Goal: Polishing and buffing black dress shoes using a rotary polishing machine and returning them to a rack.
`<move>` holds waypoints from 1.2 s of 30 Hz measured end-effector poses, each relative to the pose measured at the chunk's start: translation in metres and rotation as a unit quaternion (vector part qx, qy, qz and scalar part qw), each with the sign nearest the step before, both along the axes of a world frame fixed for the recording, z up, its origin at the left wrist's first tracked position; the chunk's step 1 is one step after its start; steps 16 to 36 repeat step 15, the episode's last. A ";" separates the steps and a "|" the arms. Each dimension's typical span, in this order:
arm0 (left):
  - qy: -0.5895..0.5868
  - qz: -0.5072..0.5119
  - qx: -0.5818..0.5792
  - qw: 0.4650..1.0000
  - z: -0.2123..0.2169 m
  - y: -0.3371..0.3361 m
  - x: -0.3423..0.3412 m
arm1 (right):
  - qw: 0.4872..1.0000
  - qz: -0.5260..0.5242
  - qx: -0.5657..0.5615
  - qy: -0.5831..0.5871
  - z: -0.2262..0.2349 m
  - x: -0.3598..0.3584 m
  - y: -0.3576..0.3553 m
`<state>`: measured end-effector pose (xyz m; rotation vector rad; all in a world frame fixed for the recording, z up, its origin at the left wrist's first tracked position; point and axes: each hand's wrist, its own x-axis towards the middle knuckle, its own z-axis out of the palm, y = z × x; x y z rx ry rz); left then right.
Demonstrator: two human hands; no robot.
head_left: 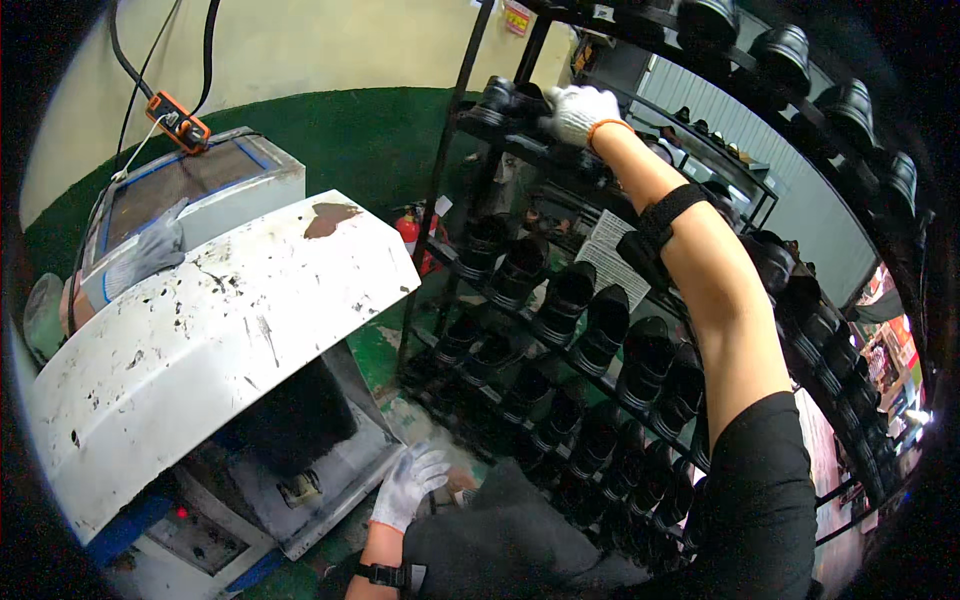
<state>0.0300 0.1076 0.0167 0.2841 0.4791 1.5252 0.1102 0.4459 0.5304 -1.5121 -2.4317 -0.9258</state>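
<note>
My right hand (583,114), in a white knit glove with an orange cuff, reaches up to a high shelf of the rack. Its curled fingers close on a black shoe (530,101), partly hidden by the glove. Another black shoe (493,104) stands just left of it. My left hand (412,482), also white-gloved, has its fingers stretched out and holds nothing. It lies by the lower front edge of a white machine (240,290), whose hood is scuffed and chipped. Below the hood the machine's dark opening (290,415) shows.
Rows of black shoes (568,300) fill the dark metal rack (448,170) ahead and right. A grey-gloved hand (155,250), apparently another person's, rests on the machine's far left. An orange control box (178,122) sits atop it. A red fire extinguisher (407,228) stands behind.
</note>
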 end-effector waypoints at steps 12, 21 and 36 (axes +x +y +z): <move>-0.021 0.028 0.004 0.999 0.019 0.025 -0.009 | 0.960 0.119 0.021 0.254 -0.013 -0.065 0.076; 0.021 0.022 -0.003 1.000 0.026 0.023 -0.004 | 0.954 0.211 0.042 0.207 -0.036 -0.051 0.052; 0.021 0.022 -0.003 1.000 0.026 0.023 -0.004 | 0.954 0.211 0.042 0.207 -0.036 -0.051 0.052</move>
